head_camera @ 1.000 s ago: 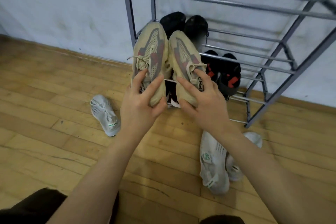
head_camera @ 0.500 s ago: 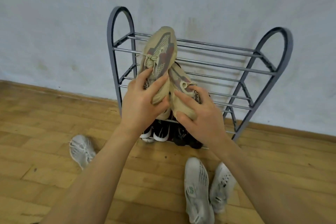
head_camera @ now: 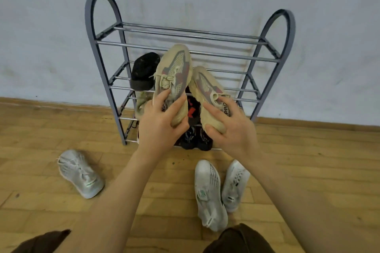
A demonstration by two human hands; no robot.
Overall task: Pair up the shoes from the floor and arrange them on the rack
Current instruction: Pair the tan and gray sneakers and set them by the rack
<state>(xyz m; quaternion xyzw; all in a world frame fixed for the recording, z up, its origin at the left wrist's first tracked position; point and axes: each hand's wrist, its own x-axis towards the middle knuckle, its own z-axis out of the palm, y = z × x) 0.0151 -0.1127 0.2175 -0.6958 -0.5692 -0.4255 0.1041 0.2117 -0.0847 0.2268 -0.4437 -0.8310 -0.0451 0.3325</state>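
Observation:
My left hand (head_camera: 162,123) grips the heel of a beige sneaker (head_camera: 174,72), its toe pointing up toward the rack's upper rails. My right hand (head_camera: 230,127) grips the heel of the matching beige sneaker (head_camera: 205,88), held lower and tilted right. Both shoes hang in front of the grey metal shoe rack (head_camera: 185,45) against the wall. A black shoe (head_camera: 144,72) sits on a middle shelf at the left. Behind my hands, black shoes with red marks (head_camera: 192,109) and dark shoes (head_camera: 195,139) fill the lower shelves, partly hidden. Another beige shoe (head_camera: 141,102) shows at the left.
A single white sneaker (head_camera: 81,172) lies on the wooden floor at the left. Two white sneakers (head_camera: 207,191) (head_camera: 235,183) lie side by side in front of the rack, near my right forearm. My knees (head_camera: 236,240) show at the bottom edge.
The view has lifted, bringing the whole rack into sight. The two beige sneakers have spread apart, the left one raised above the right one.

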